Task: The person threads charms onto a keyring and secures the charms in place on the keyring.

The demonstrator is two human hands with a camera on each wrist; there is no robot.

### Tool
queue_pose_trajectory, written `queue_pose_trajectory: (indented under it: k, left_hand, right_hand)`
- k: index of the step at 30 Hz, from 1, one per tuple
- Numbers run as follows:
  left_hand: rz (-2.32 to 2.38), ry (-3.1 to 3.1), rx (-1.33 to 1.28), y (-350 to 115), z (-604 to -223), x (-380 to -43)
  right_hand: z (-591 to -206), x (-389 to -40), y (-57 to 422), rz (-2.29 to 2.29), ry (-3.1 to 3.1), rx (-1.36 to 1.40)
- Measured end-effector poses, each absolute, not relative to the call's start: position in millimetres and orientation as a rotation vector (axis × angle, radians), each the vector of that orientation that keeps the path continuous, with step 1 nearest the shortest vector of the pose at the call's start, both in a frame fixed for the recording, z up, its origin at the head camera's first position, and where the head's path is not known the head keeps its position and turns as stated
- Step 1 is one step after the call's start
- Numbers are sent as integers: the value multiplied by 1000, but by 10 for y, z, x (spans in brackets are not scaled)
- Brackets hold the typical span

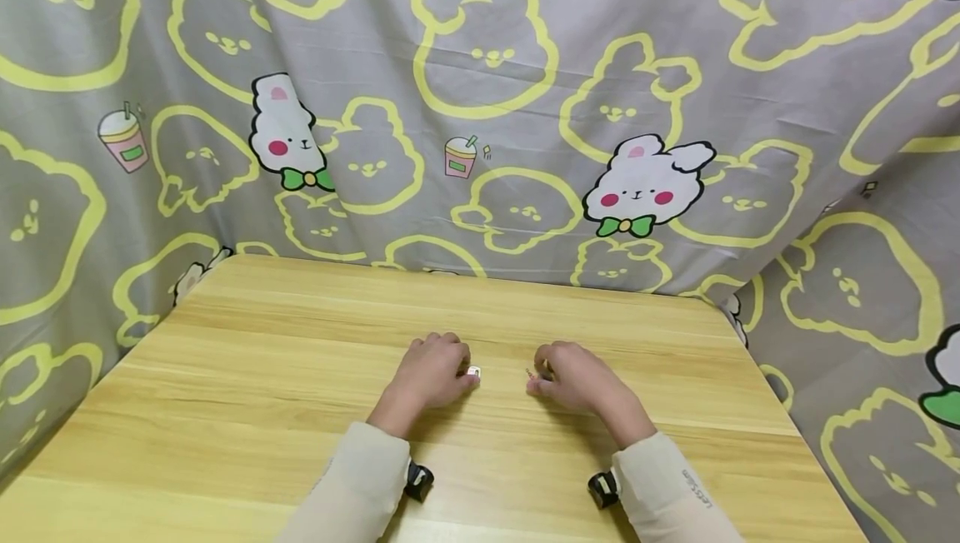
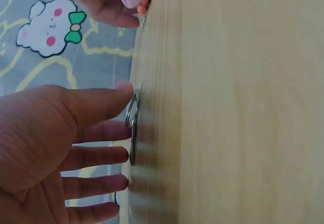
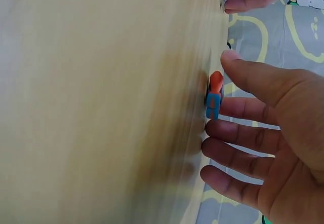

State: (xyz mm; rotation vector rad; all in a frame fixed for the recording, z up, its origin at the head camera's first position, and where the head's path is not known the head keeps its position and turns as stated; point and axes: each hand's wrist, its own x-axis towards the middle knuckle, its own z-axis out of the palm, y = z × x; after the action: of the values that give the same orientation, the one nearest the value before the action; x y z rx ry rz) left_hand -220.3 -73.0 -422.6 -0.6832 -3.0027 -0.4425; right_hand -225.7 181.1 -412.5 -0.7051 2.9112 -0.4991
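Observation:
My left hand (image 1: 433, 370) rests at the tabletop beside a small metal key ring with a flat tag (image 1: 474, 372). In the left wrist view, its thumb tip is at the top of the ring (image 2: 132, 108) and the fingers extend loosely behind the flat piece. My right hand (image 1: 577, 375) is around a small orange and blue figure (image 3: 214, 96) lying on the table. The thumb stands apart from the figure, and the fingertips are close to its far side; exact contact cannot be told. A short chain (image 2: 144, 24) hangs off the figure.
Both hands are over the middle of a light wooden table (image 1: 300, 410). A grey curtain with yellow outlines and white rabbits (image 1: 517, 135) surrounds its back and sides. Black wrist cameras (image 1: 418, 481) sit below the sleeves (image 1: 352, 476).

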Motion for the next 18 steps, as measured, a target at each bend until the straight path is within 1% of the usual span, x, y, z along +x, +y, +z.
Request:
queue_pose_trajectory:
  k: [9, 18]
  left_hand:
    - [-412, -2979, -668, -685, -4245, -2235]
    - [-560, -2971, -659, -653, -4268, -2265]
  right_hand:
    - [-4134, -2251, 1776, -467, 2921, -720]
    - [-4108, -2261, 1742, -429, 2903, -697]
